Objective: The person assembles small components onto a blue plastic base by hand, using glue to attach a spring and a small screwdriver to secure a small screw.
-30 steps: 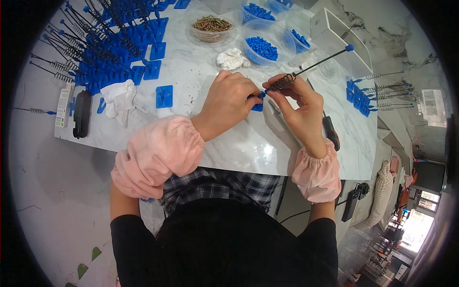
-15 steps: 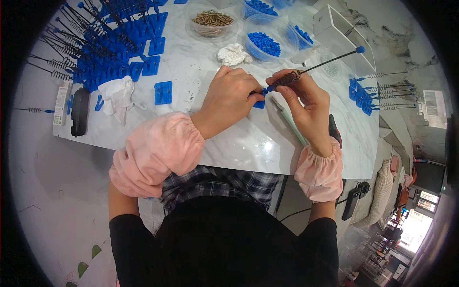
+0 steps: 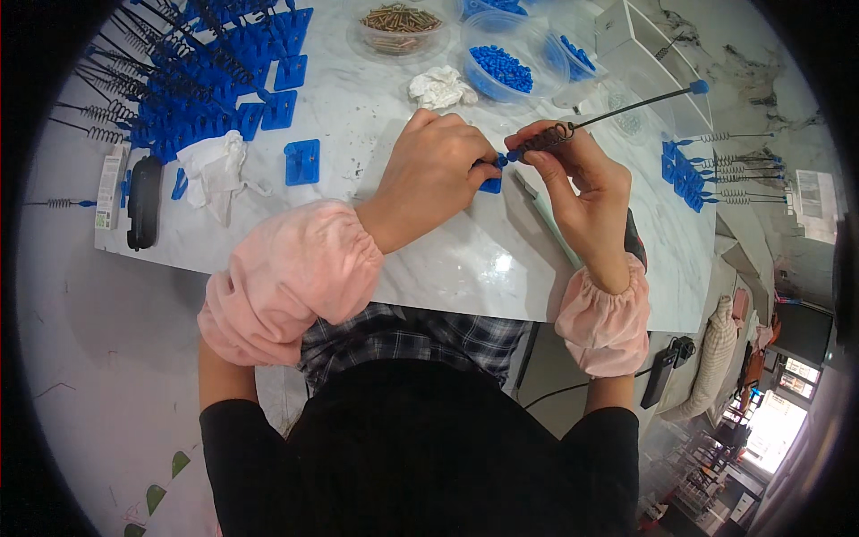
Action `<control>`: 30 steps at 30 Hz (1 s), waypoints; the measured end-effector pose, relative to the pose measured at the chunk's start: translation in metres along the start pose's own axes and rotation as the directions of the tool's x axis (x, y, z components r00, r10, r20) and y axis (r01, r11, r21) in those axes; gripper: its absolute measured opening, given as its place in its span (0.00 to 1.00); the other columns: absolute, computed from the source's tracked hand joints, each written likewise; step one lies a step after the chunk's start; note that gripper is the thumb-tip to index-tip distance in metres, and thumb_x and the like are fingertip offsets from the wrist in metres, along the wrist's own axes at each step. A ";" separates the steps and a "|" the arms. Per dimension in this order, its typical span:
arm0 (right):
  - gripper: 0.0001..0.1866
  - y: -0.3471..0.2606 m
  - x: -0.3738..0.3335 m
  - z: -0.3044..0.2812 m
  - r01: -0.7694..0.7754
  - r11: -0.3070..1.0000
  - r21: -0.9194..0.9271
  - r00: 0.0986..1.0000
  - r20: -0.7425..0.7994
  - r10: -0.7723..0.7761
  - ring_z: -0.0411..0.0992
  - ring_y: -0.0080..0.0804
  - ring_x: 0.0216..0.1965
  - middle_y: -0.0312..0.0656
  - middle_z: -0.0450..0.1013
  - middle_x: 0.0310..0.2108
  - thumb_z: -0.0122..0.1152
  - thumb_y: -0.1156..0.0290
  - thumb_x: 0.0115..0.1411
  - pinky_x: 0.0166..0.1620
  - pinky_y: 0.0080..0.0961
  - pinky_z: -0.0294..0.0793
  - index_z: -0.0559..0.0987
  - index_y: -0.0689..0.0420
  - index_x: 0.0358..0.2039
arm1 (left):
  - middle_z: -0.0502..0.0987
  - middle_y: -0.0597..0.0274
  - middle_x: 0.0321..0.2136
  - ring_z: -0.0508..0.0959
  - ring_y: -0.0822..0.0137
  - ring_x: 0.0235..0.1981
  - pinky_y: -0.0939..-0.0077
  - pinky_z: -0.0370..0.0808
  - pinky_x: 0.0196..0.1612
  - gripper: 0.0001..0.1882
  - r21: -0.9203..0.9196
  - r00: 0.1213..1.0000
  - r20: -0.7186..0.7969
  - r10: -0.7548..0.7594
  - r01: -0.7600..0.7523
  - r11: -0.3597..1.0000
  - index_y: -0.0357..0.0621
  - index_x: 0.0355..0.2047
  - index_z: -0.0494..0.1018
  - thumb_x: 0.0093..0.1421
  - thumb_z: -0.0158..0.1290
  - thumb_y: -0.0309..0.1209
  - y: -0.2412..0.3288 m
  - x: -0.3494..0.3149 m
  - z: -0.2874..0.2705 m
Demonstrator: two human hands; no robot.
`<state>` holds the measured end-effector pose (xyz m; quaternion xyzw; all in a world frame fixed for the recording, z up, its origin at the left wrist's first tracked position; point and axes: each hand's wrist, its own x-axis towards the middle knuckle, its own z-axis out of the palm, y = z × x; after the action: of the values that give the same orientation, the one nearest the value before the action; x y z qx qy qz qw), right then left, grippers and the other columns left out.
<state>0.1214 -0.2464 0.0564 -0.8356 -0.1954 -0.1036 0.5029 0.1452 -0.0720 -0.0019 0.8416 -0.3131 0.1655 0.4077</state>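
Note:
Near the middle of the marble-patterned table, my left hand point(image 3: 437, 168) is closed on a small blue plastic base point(image 3: 489, 186), most of which its fingers hide. My right hand point(image 3: 583, 179) pinches a black coil spring point(image 3: 548, 138) on a thin rod that slants up to the right and ends in a blue cap point(image 3: 699, 87). The spring's blue lower end point(image 3: 506, 158) meets the base at my left fingertips; whether it is seated cannot be seen. Below my right hand lies a pale green, flat tool point(image 3: 546, 215).
Many finished-looking blue bases with springs point(image 3: 201, 89) crowd the far left; more point(image 3: 684, 179) stand at right. A loose blue base point(image 3: 302, 162), white cloth point(image 3: 213, 174), black case point(image 3: 144, 203) and crumpled tissue point(image 3: 441, 88) lie about. Tubs hold brass-coloured screws point(image 3: 400, 18) and blue parts point(image 3: 501, 70).
My right hand has shifted slightly to the right with the spring, its capped end moving right and a little up. My left hand stays at the base. The whole view has shifted slightly.

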 end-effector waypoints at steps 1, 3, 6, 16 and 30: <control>0.08 0.000 0.000 0.000 0.001 1.000 -0.001 1.000 -0.009 -0.001 0.79 0.26 0.34 0.41 0.78 0.31 0.58 0.83 0.56 0.39 0.19 0.75 0.78 0.64 0.37 | 0.79 0.65 0.27 0.76 0.66 0.33 0.70 0.64 0.42 0.07 0.002 1.000 0.005 0.000 0.000 1.000 0.42 0.26 0.78 0.47 0.62 0.30 0.000 0.001 0.001; 0.07 0.001 0.000 0.000 0.002 1.000 -0.007 1.000 -0.007 -0.002 0.79 0.26 0.34 0.41 0.79 0.31 0.58 0.83 0.56 0.39 0.19 0.76 0.78 0.64 0.37 | 0.79 0.65 0.27 0.76 0.66 0.33 0.70 0.64 0.42 0.07 0.003 1.000 0.002 0.002 -0.002 1.000 0.42 0.26 0.78 0.47 0.62 0.29 0.000 0.000 0.000; 0.07 -0.001 0.000 0.001 0.006 1.000 -0.022 1.000 -0.010 -0.006 0.79 0.26 0.34 0.41 0.79 0.31 0.58 0.83 0.55 0.38 0.18 0.76 0.78 0.64 0.36 | 0.79 0.65 0.27 0.76 0.66 0.33 0.70 0.64 0.42 0.07 0.008 1.000 0.002 -0.001 0.001 1.000 0.42 0.27 0.78 0.47 0.62 0.29 0.001 0.000 -0.001; 0.07 -0.001 -0.001 0.003 0.008 0.999 -0.045 0.999 -0.038 -0.009 0.79 0.27 0.33 0.41 0.79 0.30 0.58 0.83 0.55 0.38 0.18 0.75 0.78 0.64 0.35 | 0.80 0.64 0.28 0.76 0.65 0.34 0.69 0.64 0.42 0.07 0.008 1.000 0.024 -0.009 0.009 1.000 0.42 0.27 0.78 0.47 0.62 0.29 0.001 0.000 -0.002; 0.07 -0.003 -0.001 0.004 -0.002 0.999 -0.054 0.999 -0.054 0.000 0.79 0.27 0.33 0.41 0.79 0.31 0.59 0.82 0.55 0.37 0.19 0.77 0.78 0.64 0.36 | 0.79 0.65 0.27 0.76 0.64 0.33 0.69 0.64 0.41 0.07 -0.001 1.000 0.008 0.006 -0.006 1.000 0.43 0.26 0.78 0.47 0.62 0.29 0.000 0.000 -0.001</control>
<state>0.1189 -0.2416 0.0561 -0.8459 -0.1786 -0.1310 0.4853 0.1454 -0.0710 -0.0015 0.8411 -0.3174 0.1630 0.4064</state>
